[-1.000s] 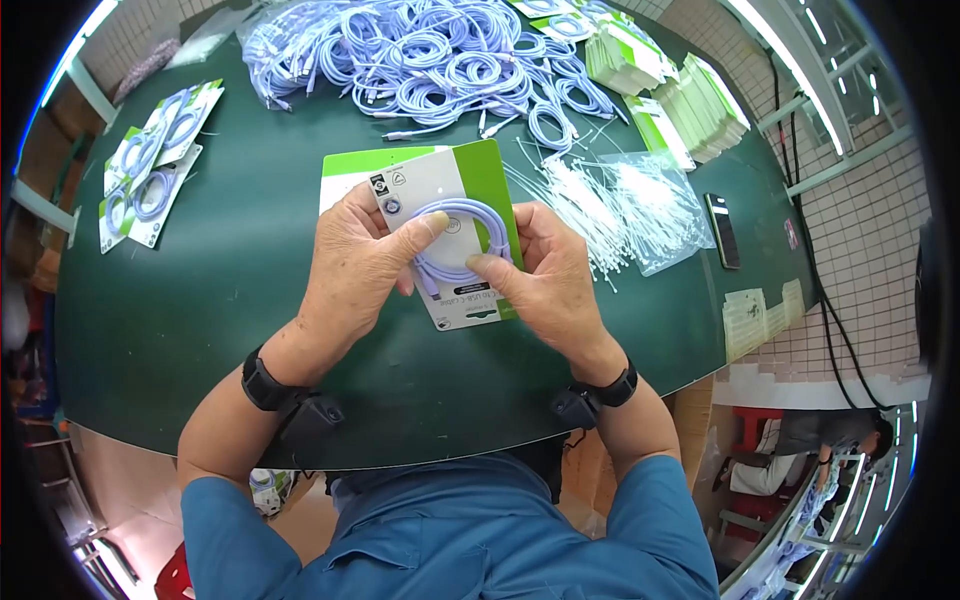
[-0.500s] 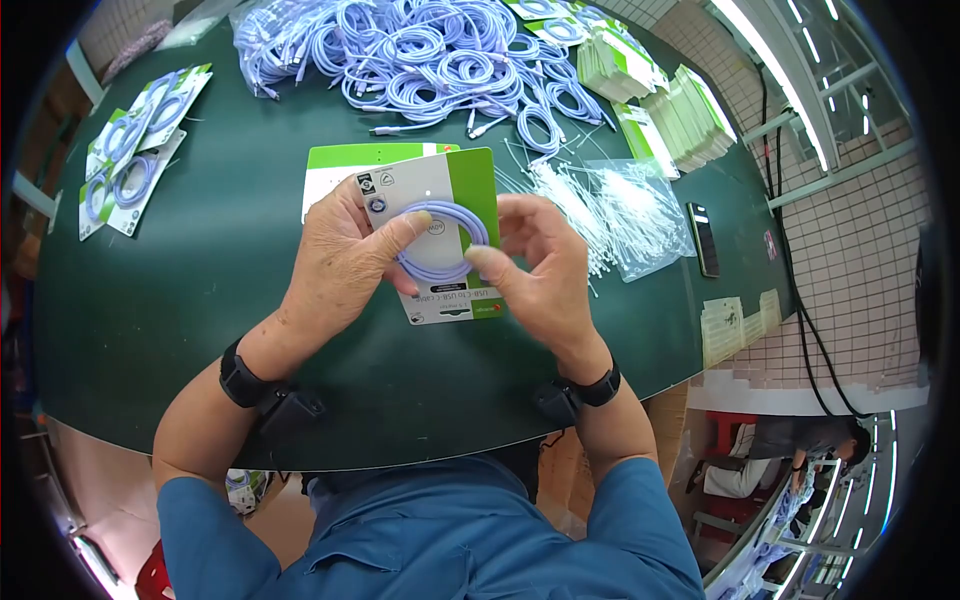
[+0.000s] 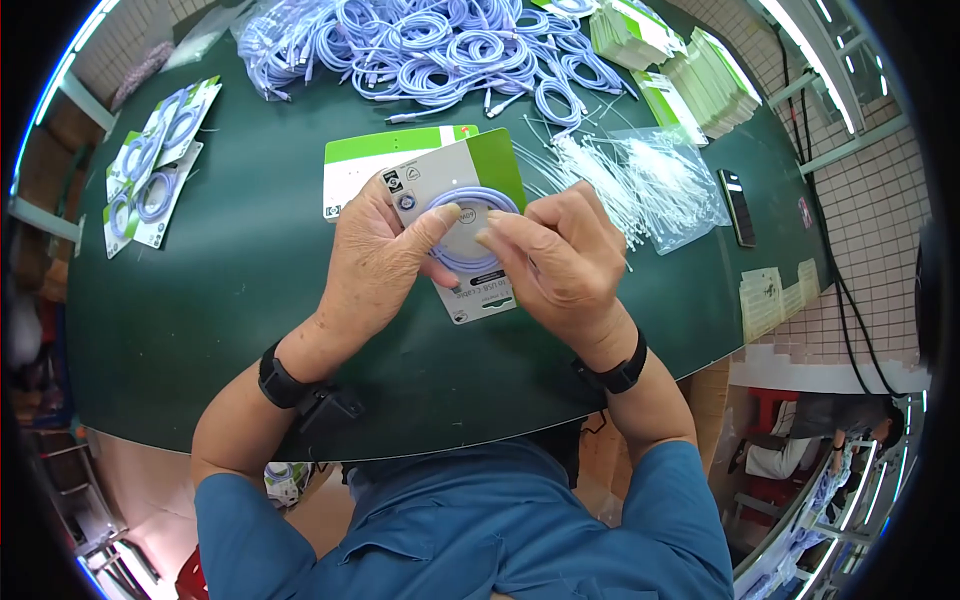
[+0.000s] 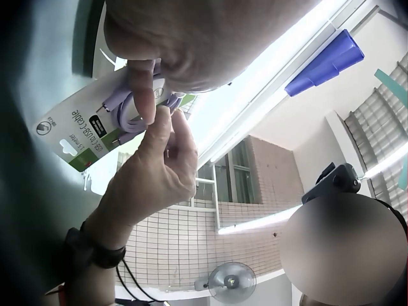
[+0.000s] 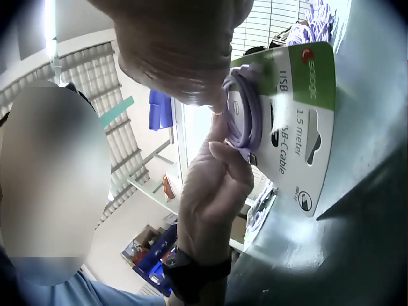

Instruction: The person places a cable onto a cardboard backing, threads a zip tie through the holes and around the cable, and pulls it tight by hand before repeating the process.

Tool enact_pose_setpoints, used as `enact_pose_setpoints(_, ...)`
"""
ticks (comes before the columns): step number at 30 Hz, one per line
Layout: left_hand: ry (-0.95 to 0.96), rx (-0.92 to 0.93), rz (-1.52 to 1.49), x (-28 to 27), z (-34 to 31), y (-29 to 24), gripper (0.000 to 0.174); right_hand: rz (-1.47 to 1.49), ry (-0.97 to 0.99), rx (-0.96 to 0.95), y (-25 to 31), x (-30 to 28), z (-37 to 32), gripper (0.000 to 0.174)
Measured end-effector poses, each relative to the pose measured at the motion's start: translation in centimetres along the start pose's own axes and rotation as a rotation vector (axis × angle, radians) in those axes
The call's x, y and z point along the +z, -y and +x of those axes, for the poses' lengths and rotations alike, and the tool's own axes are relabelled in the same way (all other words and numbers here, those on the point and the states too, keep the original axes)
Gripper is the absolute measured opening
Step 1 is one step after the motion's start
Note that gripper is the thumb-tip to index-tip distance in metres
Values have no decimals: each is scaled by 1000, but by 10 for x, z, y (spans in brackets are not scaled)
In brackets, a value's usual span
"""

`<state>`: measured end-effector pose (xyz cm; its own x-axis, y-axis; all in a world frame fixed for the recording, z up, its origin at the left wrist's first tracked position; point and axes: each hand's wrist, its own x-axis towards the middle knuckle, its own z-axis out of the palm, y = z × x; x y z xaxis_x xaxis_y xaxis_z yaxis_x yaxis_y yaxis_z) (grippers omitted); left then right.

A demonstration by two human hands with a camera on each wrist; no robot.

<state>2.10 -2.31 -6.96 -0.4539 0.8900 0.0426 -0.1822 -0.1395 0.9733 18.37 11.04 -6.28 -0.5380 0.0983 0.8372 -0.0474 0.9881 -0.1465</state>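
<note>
A white and green card is held up over the table, tilted, with a coiled lilac cable lying on its face. My left hand grips the card's left side, thumb over the coil. Thumb and fingertips of my right hand are pinched together at the coil's right part; whether a tie is between them cannot be seen. In the right wrist view the cable lies against the printed card. The left wrist view shows both plugs beside the printed lower half of the card.
Another card lies flat behind the held one. A heap of lilac cables covers the back. White cable ties, a plastic bag of ties, card stacks and a phone are on the right; carded cables on the left.
My right hand has moved off the card's right edge to the coil's face, its fingertips brought together. My left hand still grips the card.
</note>
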Motion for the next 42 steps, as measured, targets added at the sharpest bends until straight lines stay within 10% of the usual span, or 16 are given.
enact_pose_setpoints(42,8,-34,-117,14,-12,5,35,-136,40,-65,11,20,2,22)
